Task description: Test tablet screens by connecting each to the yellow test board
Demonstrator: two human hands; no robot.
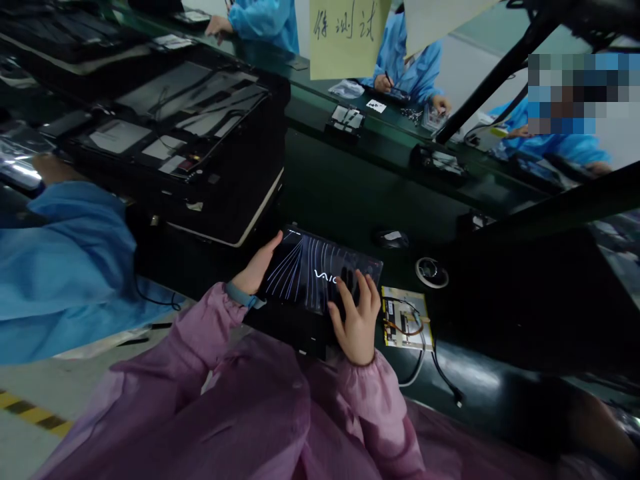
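A black tablet-like device (313,270) lies on the dark green bench in front of me, its screen lit with thin white curved lines and a logo. My left hand (256,268) grips its left edge, thumb along the top corner. My right hand (356,317) rests flat on the screen's lower right part, fingers spread and stretched out. Both my sleeves are pink.
A small board with cables (404,319) lies right of the device, a round ring (431,272) beyond it. A stack of opened devices (180,127) stands at the left. A person in a blue coat (65,267) is close on my left; others work across the bench.
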